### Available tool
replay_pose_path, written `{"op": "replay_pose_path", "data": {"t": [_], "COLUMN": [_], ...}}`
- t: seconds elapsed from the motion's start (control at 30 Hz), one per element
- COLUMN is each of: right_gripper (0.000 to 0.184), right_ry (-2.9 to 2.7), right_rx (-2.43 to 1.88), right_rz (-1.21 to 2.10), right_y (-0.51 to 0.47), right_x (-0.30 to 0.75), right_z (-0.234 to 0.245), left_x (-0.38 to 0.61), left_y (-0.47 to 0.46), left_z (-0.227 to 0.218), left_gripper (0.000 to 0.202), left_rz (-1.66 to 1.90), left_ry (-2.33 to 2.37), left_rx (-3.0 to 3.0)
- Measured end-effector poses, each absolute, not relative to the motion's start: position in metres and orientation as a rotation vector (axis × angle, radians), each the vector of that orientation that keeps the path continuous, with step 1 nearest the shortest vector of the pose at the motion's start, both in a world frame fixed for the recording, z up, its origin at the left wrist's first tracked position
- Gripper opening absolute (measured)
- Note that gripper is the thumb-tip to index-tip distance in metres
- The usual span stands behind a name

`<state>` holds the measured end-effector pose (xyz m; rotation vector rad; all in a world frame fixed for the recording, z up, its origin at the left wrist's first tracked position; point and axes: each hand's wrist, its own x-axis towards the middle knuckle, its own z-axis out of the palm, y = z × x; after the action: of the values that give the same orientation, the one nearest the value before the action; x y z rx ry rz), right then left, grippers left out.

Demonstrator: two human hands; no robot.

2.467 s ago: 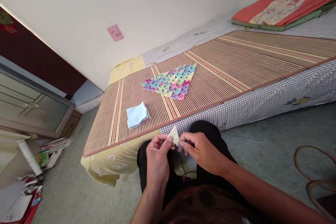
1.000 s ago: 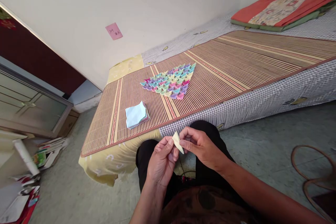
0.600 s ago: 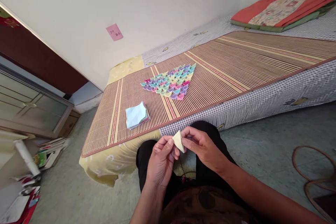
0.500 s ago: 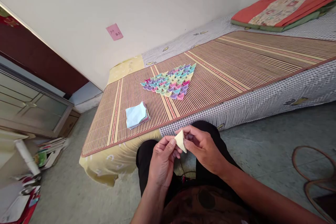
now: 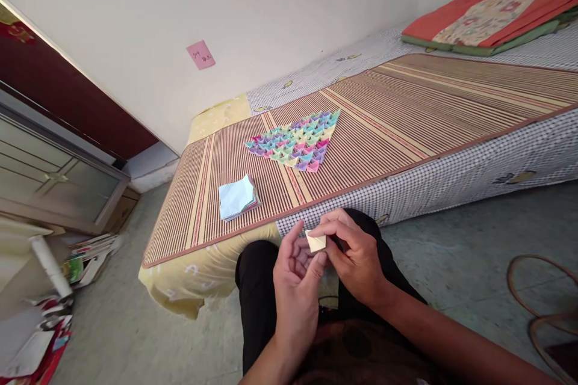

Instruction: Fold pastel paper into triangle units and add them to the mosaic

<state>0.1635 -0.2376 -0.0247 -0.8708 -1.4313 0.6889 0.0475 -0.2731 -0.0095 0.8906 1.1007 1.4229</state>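
1. In the head view, a piece of folded pale yellow paper was in front of the striped mat's near edge, up off the mat, between the person's 2 hands.
2. The right hand had its thumb and index finger closed on that paper, pinching it at the side and top; its other fingers were bent in.
3. The left hand was turned palm up just beside the paper, also in front of the mat. Its thumb and index finger stood well parted and the other fingers were loosely curled; whether they touched the paper could not be told.
4. On the mat, towards its left end and close to the near edge, lay a stack of paper sheets, light blue on top.
5. Further back on the mat, a block of many small folded paper pieces lay in rows of blue, purple, pink, green and yellow.
6. Beyond the mat's far edge, a pink note was on the wall, and an orange and green folded quilt rested behind the mat's right part.
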Motion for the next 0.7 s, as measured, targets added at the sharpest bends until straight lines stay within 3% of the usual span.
{"op": "replay_pose_path", "data": {"t": [0.27,0.7], "right_gripper": [0.022,0.026], "right_ry": [-1.433,-1.555], "right_rx": [-0.797,-0.828], "right_rz": [0.792,0.720], "right_y": [-0.238,-0.228], "right_x": [0.161,0.164], "right_z": [-0.022,-0.031], "left_x": [0.038,0.030], "left_y": [-0.273,-0.262], "left_z": [-0.021,-0.019], "left_gripper": [0.012,0.023], "left_rz": [1.560,1.501], "left_ry": [1.304,1.235], "left_rx": [1.168,0.977]}}
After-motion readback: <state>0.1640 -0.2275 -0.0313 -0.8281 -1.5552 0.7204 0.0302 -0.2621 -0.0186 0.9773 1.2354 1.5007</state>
